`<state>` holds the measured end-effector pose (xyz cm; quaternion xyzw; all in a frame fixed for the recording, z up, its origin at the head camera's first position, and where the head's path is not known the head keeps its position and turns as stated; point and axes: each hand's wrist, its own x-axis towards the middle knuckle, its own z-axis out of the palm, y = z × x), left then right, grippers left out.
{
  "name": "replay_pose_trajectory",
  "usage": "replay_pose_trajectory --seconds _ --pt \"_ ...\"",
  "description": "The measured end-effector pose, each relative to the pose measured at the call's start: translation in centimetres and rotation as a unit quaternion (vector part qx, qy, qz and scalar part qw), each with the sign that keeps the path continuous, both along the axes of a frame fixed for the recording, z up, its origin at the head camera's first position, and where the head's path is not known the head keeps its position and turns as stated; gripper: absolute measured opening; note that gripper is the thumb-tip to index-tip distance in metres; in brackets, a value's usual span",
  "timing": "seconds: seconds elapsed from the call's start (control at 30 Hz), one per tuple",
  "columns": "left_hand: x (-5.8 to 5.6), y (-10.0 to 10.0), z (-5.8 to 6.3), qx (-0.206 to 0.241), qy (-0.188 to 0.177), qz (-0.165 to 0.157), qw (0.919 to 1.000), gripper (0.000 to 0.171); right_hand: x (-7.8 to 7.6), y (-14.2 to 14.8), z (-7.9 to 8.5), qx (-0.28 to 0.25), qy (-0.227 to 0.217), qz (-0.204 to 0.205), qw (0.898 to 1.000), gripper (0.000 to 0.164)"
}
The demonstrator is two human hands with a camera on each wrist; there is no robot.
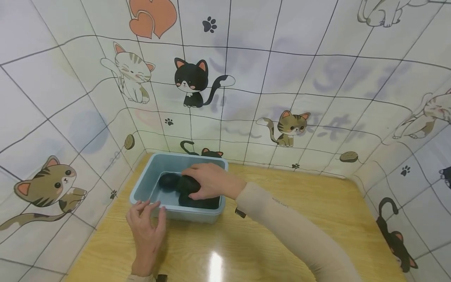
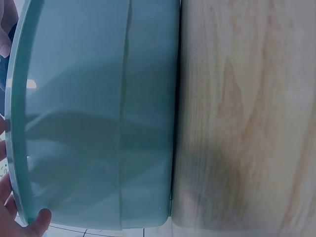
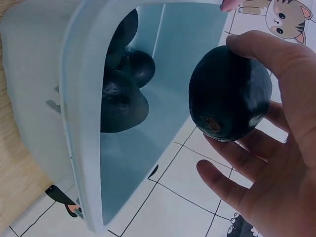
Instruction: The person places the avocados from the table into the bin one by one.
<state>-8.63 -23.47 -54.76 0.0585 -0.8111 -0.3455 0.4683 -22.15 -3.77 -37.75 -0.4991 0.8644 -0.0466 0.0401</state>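
My right hand (image 1: 210,180) holds a dark, roundish avocado (image 3: 228,94) over the light blue plastic bin (image 1: 190,216). In the right wrist view the thumb lies along one side of it and the fingers along the other, and a brown stem scar shows on its skin. Below, several more dark avocados (image 3: 123,106) lie together on the bin's floor. My left hand (image 1: 146,225) grips the bin's near rim toward its left corner, fingers over the edge and thumb (image 2: 42,219) against the outer wall.
The bin stands on a yellow wood-grain table (image 1: 275,231), close to the back and left walls. White tiled walls (image 1: 246,70) printed with cartoon cats rise around three sides. Light glares off the table's front (image 1: 215,262).
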Motion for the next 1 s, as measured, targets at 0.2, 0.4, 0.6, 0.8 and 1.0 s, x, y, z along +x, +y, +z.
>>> replay_pose_trajectory --seconds 0.2,0.4,0.6,0.8,1.0 --pt "0.0 0.2 0.0 -0.004 0.006 0.007 0.9999 0.021 0.0 0.2 -0.1 -0.016 -0.003 -0.004 1.0 0.065" --pt "0.2 0.0 0.2 0.003 -0.029 -0.003 0.9996 0.024 -0.3 0.7 -0.1 -0.014 -0.004 -0.008 1.0 0.063" --pt "0.3 0.1 0.5 0.007 -0.042 -0.001 0.9991 0.022 -0.4 1.0 0.0 -0.012 -0.006 -0.014 1.0 0.062" --pt "0.2 0.2 0.4 0.004 -0.023 0.004 0.9997 0.019 -0.4 1.1 0.0 -0.009 -0.003 -0.013 1.0 0.063" --pt "0.0 0.2 0.3 0.006 -0.007 0.001 1.0 0.019 -0.4 1.6 -0.1 -0.018 -0.01 -0.01 1.0 0.062"
